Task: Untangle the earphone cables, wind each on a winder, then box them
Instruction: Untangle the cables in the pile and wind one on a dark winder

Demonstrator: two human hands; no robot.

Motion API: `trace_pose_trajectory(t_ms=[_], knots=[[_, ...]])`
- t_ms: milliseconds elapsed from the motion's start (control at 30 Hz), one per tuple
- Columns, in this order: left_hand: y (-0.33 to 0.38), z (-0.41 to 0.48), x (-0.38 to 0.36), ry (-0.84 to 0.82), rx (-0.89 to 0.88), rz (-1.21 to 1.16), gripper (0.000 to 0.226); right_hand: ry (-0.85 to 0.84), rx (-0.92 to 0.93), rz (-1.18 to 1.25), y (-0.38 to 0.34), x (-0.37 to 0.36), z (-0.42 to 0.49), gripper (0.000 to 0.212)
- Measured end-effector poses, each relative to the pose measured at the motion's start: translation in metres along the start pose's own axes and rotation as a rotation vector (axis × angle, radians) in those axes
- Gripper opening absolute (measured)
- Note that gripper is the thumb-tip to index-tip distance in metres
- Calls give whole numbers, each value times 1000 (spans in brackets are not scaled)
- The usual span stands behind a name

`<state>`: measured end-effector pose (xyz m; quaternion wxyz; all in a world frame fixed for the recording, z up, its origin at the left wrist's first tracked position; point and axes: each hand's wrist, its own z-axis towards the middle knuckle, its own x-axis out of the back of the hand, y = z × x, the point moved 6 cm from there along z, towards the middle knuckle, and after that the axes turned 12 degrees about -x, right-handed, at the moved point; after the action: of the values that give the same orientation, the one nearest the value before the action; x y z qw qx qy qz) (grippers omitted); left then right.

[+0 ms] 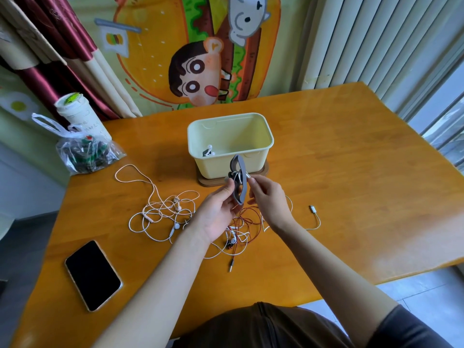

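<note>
My left hand (221, 209) grips the grey winder (238, 183) upright, just before the box (213, 167), so my right hand (267, 200) can pinch its cable (235, 175) taut.

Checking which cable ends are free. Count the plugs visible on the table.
2. A white plug lies right of the right hand; a metal jack plug lies at the near edge of the red-and-white tangle. Others may be hidden among the cables.
</note>
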<state>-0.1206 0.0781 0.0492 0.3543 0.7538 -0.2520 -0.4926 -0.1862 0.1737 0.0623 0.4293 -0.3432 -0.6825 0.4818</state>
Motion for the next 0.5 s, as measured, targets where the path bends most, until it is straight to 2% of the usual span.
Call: trace_pose_trajectory(t_ms=[133, 200, 333, 500], knots=[[0, 1, -2, 23, -5, -29, 30, -34, -78, 40, 6, -7, 0, 22], [-1, 3, -2, 62, -7, -38, 31, -31, -76, -65, 7, -10, -3, 24], [0, 8, 7, 176, -77, -7, 15, -12, 64, -403, 4, -22, -12, 22], [3, 8, 20, 329, -134, 69, 7, 23, 167, -521, -3, -23, -16, 23]])
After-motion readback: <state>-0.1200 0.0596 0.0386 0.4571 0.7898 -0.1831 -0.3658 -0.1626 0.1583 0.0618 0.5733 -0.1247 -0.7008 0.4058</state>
